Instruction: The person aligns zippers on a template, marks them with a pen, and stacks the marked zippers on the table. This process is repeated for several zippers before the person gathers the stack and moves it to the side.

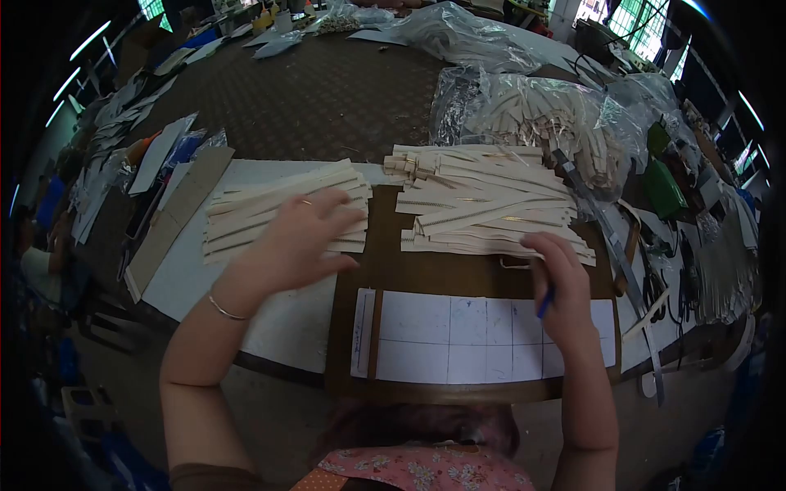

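Observation:
My left hand [303, 237] hovers at the near right part of a stack of cream zippers [233, 233], fingers apart and nothing visible in them. A ring and a bracelet show on that arm. My right hand [562, 286] is closed round a blue pen [546, 302], whose end sticks out below the fingers. Its fingertips reach the near edge of a second, larger pile of cream zippers [483, 196] with metal teeth. Below that pile lies a white sheet ruled into boxes [442, 340], on a brown board [352, 286]; my right wrist crosses its right part.
Clear plastic bags of zippers [540, 114] stand behind the right pile. A metal ruler [618, 250] runs along the right, near a green box [661, 184]. A cardboard strip [176, 221] lies at the left. Another person [41, 262] sits at far left.

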The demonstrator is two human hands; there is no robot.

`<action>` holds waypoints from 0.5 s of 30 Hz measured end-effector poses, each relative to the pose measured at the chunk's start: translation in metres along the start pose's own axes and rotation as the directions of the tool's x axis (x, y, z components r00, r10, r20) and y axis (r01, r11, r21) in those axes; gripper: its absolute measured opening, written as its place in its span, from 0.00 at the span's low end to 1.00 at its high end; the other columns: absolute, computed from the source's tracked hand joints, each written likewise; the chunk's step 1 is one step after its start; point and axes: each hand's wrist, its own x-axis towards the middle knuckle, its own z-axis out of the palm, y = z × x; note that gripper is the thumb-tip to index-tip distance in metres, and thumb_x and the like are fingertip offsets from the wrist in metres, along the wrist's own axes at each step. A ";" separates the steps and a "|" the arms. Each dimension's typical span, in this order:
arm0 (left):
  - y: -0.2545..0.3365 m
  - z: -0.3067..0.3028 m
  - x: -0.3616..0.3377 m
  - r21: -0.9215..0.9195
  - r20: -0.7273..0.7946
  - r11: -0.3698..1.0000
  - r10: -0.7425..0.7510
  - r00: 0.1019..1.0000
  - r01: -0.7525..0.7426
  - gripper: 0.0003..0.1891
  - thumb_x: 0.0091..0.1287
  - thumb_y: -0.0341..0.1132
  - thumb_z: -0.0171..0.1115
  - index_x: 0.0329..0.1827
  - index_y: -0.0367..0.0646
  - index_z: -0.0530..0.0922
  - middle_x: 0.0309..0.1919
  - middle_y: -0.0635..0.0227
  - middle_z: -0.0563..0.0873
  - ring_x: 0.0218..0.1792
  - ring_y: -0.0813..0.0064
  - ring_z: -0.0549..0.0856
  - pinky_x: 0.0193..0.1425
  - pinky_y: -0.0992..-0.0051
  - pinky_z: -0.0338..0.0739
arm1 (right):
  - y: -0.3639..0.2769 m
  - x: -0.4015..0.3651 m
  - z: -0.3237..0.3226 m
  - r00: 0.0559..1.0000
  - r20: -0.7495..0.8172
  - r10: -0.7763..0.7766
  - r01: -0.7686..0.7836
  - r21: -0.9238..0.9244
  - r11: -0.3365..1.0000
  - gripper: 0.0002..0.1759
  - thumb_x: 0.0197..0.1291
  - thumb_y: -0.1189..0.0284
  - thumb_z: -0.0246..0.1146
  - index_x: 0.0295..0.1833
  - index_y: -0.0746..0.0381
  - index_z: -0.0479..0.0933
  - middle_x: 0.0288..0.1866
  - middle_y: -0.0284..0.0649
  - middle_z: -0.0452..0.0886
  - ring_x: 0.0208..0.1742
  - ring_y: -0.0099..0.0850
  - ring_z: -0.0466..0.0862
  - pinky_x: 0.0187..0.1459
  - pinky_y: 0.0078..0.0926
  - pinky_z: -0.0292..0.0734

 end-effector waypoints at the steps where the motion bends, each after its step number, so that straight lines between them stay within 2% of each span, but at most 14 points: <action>1: 0.015 0.005 0.010 -0.128 0.031 0.987 0.104 0.994 -0.099 0.29 0.60 0.41 0.75 0.64 0.47 0.78 0.63 0.60 0.77 0.67 0.58 0.76 0.71 0.57 0.68 | -0.003 0.020 0.014 0.997 0.010 -0.070 0.071 -0.047 0.996 0.16 0.65 0.80 0.61 0.58 0.59 0.80 0.59 0.45 0.81 0.57 0.45 0.83 0.58 0.38 0.77; 2: 0.027 0.009 0.017 -0.257 0.048 0.947 0.211 0.976 -0.192 0.26 0.60 0.38 0.75 0.63 0.47 0.79 0.61 0.61 0.80 0.66 0.59 0.78 0.70 0.60 0.69 | 0.000 0.040 0.029 0.993 0.053 -0.107 0.112 -0.096 0.989 0.15 0.65 0.78 0.63 0.57 0.58 0.81 0.58 0.43 0.82 0.58 0.44 0.83 0.61 0.41 0.73; 3: 0.034 0.022 0.020 -0.257 0.045 0.946 0.216 0.975 -0.198 0.26 0.60 0.38 0.75 0.63 0.47 0.79 0.61 0.61 0.80 0.66 0.59 0.78 0.70 0.60 0.69 | 0.007 0.051 0.044 0.985 0.099 -0.140 0.154 -0.145 0.977 0.14 0.65 0.76 0.64 0.55 0.56 0.82 0.58 0.41 0.83 0.60 0.44 0.82 0.65 0.43 0.69; 5: 0.038 0.051 0.023 -0.323 -0.070 0.848 0.422 0.904 -0.421 0.23 0.61 0.39 0.74 0.59 0.47 0.80 0.57 0.66 0.80 0.60 0.66 0.80 0.63 0.63 0.72 | 0.038 0.051 0.084 0.987 0.072 -0.142 0.153 -0.166 0.974 0.13 0.65 0.74 0.66 0.54 0.55 0.83 0.56 0.40 0.83 0.61 0.43 0.82 0.67 0.46 0.67; 6: 0.035 0.054 0.023 -0.328 -0.072 0.846 0.422 0.904 -0.421 0.23 0.61 0.39 0.74 0.59 0.47 0.80 0.57 0.66 0.80 0.60 0.66 0.80 0.63 0.63 0.72 | 0.038 0.055 0.091 0.988 0.049 -0.148 0.154 -0.180 0.971 0.12 0.64 0.73 0.67 0.53 0.54 0.83 0.55 0.39 0.84 0.62 0.42 0.81 0.68 0.48 0.64; 8: 0.032 0.062 0.016 -0.364 -0.142 0.811 0.437 0.888 -0.458 0.23 0.61 0.37 0.74 0.59 0.47 0.80 0.56 0.66 0.79 0.59 0.67 0.80 0.63 0.64 0.71 | 0.045 0.050 0.082 0.987 0.099 -0.130 0.145 -0.170 0.975 0.11 0.64 0.73 0.67 0.51 0.53 0.84 0.52 0.38 0.84 0.62 0.41 0.81 0.69 0.49 0.63; 10: 0.029 0.062 0.015 -0.402 -0.120 0.810 0.415 0.902 -0.426 0.23 0.60 0.36 0.74 0.59 0.47 0.80 0.56 0.66 0.79 0.59 0.67 0.80 0.64 0.64 0.71 | 0.040 0.052 0.071 0.982 0.144 -0.122 0.144 -0.156 0.977 0.10 0.63 0.73 0.68 0.49 0.53 0.85 0.49 0.37 0.85 0.62 0.40 0.81 0.69 0.51 0.62; 12: 0.028 0.060 0.016 -0.437 -0.101 0.803 0.404 0.909 -0.405 0.23 0.60 0.35 0.75 0.59 0.46 0.80 0.56 0.66 0.79 0.59 0.66 0.80 0.65 0.65 0.70 | 0.034 0.049 0.064 0.980 0.055 -0.193 0.200 -0.159 0.967 0.07 0.63 0.76 0.67 0.47 0.56 0.85 0.42 0.40 0.84 0.55 0.43 0.83 0.62 0.46 0.70; 13: 0.028 0.059 0.016 -0.436 -0.090 0.805 0.407 0.909 -0.403 0.23 0.60 0.35 0.74 0.59 0.45 0.80 0.56 0.65 0.79 0.59 0.66 0.79 0.66 0.65 0.69 | 0.023 0.047 0.056 0.979 0.065 -0.193 0.201 -0.161 0.966 0.07 0.63 0.76 0.67 0.47 0.56 0.85 0.42 0.40 0.84 0.55 0.43 0.83 0.62 0.46 0.70; 15: 0.026 0.063 0.016 -0.444 -0.084 0.806 0.397 0.914 -0.391 0.23 0.61 0.35 0.74 0.59 0.45 0.80 0.57 0.65 0.79 0.60 0.66 0.79 0.67 0.64 0.68 | -0.010 0.040 0.035 0.999 0.015 0.033 -0.033 0.051 0.998 0.07 0.63 0.79 0.66 0.46 0.60 0.84 0.37 0.43 0.83 0.45 0.45 0.84 0.51 0.39 0.77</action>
